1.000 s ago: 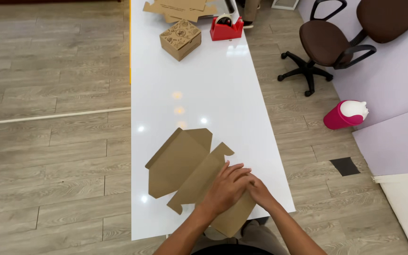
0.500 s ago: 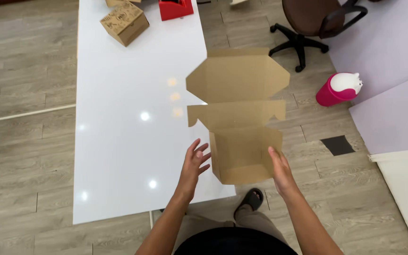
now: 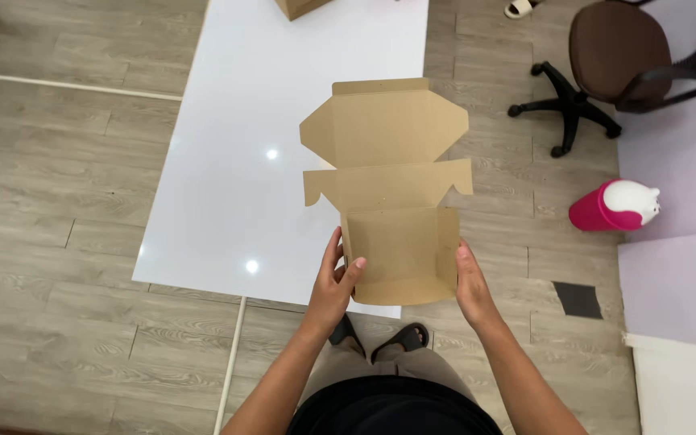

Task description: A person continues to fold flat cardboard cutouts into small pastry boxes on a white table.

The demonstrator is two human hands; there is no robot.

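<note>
A brown die-cut cardboard box blank [image 3: 388, 185] lies lengthwise at the near right corner of the white table [image 3: 235, 161]. Its near panel has both side walls folded up. My left hand [image 3: 333, 282] presses the left wall, thumb against the inside. My right hand [image 3: 470, 282] holds the right wall from outside. The far flaps of the blank lie flat and spread open.
A finished cardboard box [image 3: 300, 6] sits at the table's far end, cut off by the frame. A brown office chair [image 3: 622, 64] and a pink bottle with a white cap [image 3: 612, 206] stand on the wood floor to the right. My sandalled feet [image 3: 400, 340] show below the table edge.
The blank was turned from lying diagonally to pointing straight away from me. My hands moved apart to its two sides and the side walls now stand up.
</note>
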